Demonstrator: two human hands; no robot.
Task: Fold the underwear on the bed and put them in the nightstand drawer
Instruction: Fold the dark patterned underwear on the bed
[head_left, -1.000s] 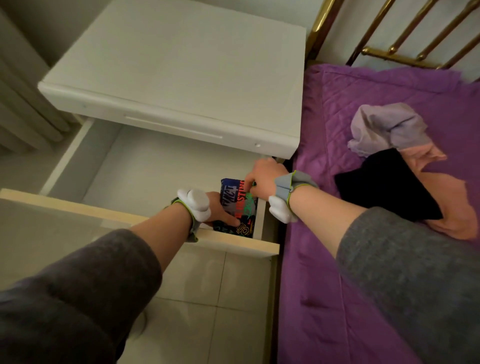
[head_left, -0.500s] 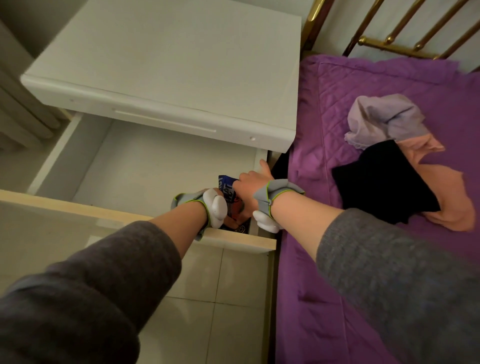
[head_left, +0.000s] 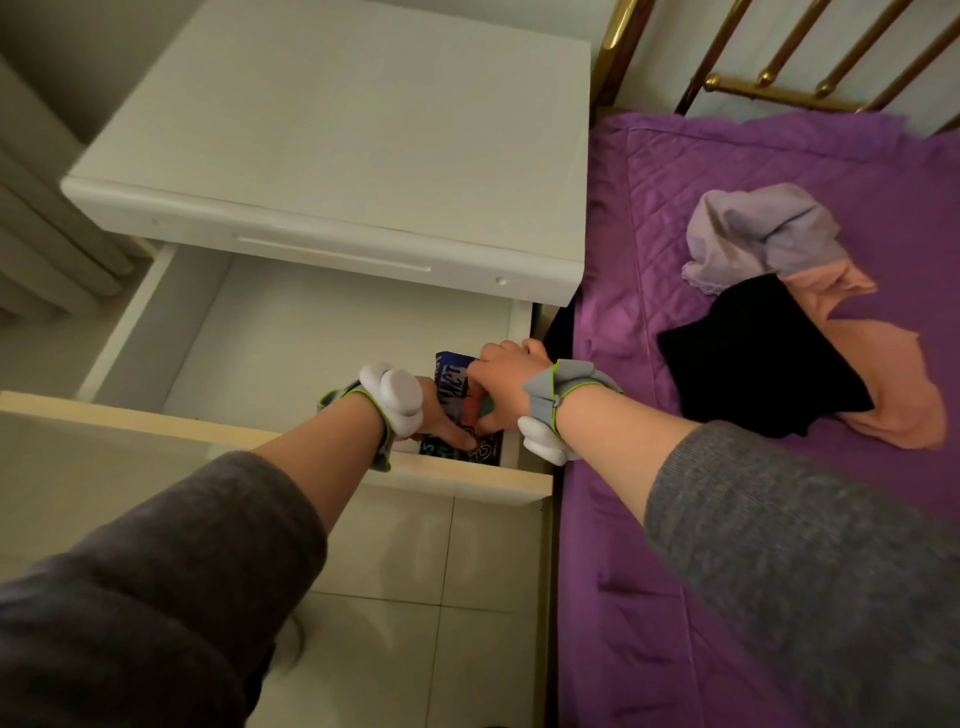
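A folded, colourfully printed underwear (head_left: 456, 387) lies in the front right corner of the open white nightstand drawer (head_left: 291, 343). My left hand (head_left: 441, 421) presses on its near edge with the fingers flat. My right hand (head_left: 498, 379) rests on its right side, with the fingers curled over the fabric. Both hands cover most of the piece. On the purple bed (head_left: 675, 519) lies a loose pile: a lilac underwear (head_left: 763, 234), a black one (head_left: 753, 353) and a peach one (head_left: 883, 384).
The nightstand top (head_left: 337, 130) overhangs the back of the drawer. The drawer's front panel (head_left: 156, 441) juts toward me over the tiled floor (head_left: 415, 597). A brass headboard (head_left: 779, 67) stands behind the bed. A radiator (head_left: 41, 234) is at the far left.
Both hands have stayed in the drawer's front right corner on the printed underwear, pressing it lower. The view has shifted slightly to the left and down.
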